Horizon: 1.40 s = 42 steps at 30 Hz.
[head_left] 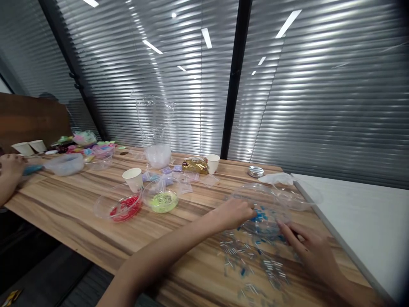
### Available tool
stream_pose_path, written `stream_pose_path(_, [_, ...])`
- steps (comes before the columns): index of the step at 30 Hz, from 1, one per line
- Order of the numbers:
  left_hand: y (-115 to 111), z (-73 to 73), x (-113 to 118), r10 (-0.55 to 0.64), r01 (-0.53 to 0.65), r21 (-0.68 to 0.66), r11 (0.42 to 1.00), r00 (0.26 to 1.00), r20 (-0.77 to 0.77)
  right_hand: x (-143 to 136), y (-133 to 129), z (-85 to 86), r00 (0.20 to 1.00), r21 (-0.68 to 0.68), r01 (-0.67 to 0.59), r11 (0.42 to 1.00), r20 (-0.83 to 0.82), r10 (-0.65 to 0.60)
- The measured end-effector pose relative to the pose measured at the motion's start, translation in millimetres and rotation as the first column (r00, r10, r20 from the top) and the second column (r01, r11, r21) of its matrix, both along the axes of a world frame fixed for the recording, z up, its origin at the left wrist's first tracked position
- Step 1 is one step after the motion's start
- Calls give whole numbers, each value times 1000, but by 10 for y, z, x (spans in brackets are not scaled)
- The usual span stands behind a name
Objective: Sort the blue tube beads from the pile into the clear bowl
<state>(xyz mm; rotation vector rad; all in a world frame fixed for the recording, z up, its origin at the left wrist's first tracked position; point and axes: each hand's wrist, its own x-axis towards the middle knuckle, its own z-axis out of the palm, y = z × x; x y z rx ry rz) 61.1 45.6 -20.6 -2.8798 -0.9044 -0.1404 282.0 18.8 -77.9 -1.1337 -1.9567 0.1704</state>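
Holds the left hand [239, 212] at the left side of the clear round plastic dish [271, 209], with fingers curled in and turned down toward the small blue rod-like pieces [260, 214] inside it; no telling about a pinched piece, with the fingertips hidden. Has the right hand [311, 243] at the dish's right edge, half curled, with thumb stretched out to the rim; looks like a light pinch there, though too blurred to confirm. Find the dish on the wood-grain table [194, 273], with pale short rods [273, 269] scattered on its near side, a round metal tin [256, 171] beyond it, a clear bowl of lime-green pieces [164, 202] well to its left, and a co-worker's hand [9, 172] much farther off on that same side. Judging by the thin, see-through wall, expect a light, springy, rather slippery dish, likely to flex under a hard squeeze and to skid or tip under pressure on one side. Probably best steadied by a gentle thumb-and-finger hold on the right rim. Expect nearly weightless blue pieces, probably stiff and prone to rolling; best taken singly around the middle. Treat the pale rods as possibly brittle.
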Motion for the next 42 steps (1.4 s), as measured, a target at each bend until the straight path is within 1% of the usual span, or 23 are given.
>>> stream_pose_path(3, [-20, 42, 6, -33, 33, 0, 999, 999, 16, -5, -9, 48, 1000, 0, -1, 1000, -1, 1])
stream_pose_path(5, [-46, 110, 2, -51, 52, -18, 998, 998, 44, -4, -16, 77, 1000, -9, 21, 1000, -4, -21])
stream_pose_path(6, [-60, 153, -2, -58, 62, -48, 997, 996, 69, -1, -17, 86, 999, -13, 38, 999, -8, -38])
stream_pose_path(8, [-84, 240, -18, -72, 95, -168, 981, 988, 139, 8, -15, 91, 997, -27, 77, 997, -12, -77])
stream_pose_path(10, [-96, 305, -39, -81, 135, -316, 939, 981, 178, 19, -3, 87, 994, -40, 112, 993, -16, -113])
stream_pose_path(12, [-91, 329, -65, -66, 112, -443, 890, 991, 118, 27, 14, 83, 989, -45, 146, 988, -28, -147])
stream_pose_path(14, [-73, 309, -90, -29, 32, -515, 856, 999, 14, 30, 31, 85, 982, -42, 179, 983, -49, -181])
stream_pose_path(16, [-43, 258, -109, 11, -32, -521, 853, 999, -44, 28, 41, 95, 979, -33, 188, 982, -69, -190])
stream_pose_path(18, [-1, 193, -119, 46, -64, -494, 867, 998, -48, 21, 47, 110, 977, -28, 194, 981, -86, -196])
stream_pose_path(22, [92, 70, -125, 38, -49, -482, 875, 999, -33, 5, 63, 133, 980, 7, 177, 984, -96, -176])
stream_pose_path(24, [121, 32, -128, 25, -34, -482, 876, 999, -24, -2, 70, 135, 980, -3, 177, 984, -96, -176])
stream_pose_path(28, [136, 2, -138, 31, -26, -456, 890, 1000, 3, -6, 74, 124, 982, -39, 156, 987, -101, -160])
stream_pose_path(34, [167, -50, -143, 64, -59, -447, 893, 998, -4, 8, 96, 79, 981, -65, 151, 986, -114, -158])
stream_pose_path(42, [224, -124, -168, 71, -56, -450, 891, 997, 16, 17, 94, 84, 984, -56, 146, 988, -96, -151])
